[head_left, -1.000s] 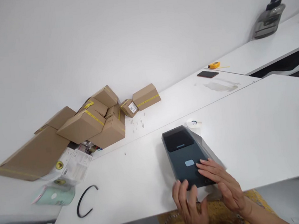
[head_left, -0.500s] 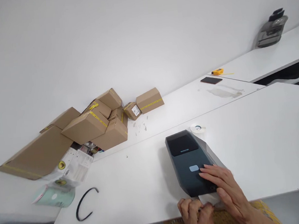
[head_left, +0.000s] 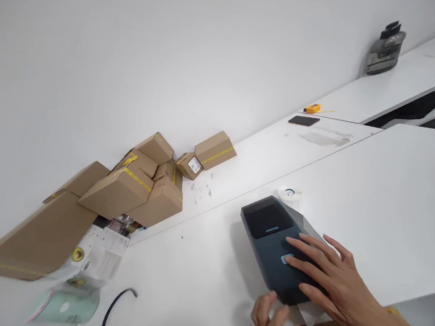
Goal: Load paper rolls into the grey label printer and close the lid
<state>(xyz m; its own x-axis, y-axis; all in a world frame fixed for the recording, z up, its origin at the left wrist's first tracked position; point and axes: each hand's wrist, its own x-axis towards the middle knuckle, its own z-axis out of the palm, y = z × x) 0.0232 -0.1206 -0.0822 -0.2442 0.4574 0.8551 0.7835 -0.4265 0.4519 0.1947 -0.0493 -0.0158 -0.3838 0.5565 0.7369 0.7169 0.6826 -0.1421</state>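
Note:
A dark blue-grey device [head_left: 262, 253] with a black screen panel and a light blue button lies on the white table [head_left: 191, 288]. My right hand [head_left: 328, 270] rests over its lower right part with spread fingers, one fingertip at the button. Beside the device's near left corner is my left hand [head_left: 273, 316], its fingers bent and apart, partly cut off by the bottom edge. A piece of white paper shows below the device, between the hands. Just behind the device sits a white tape roll [head_left: 289, 193].
Cardboard boxes [head_left: 114, 191] are piled at the left, near plastic-wrapped packets [head_left: 105, 253] and a green pouch [head_left: 67, 305]. A black curved band [head_left: 111, 316] lies front left. Farther back are a phone [head_left: 303, 120], a yellow tape measure [head_left: 312, 109] and a bottle [head_left: 385, 49].
My right hand has spread its fingers and moved over the button. My left hand has opened and shifted slightly left. The view has shifted a little.

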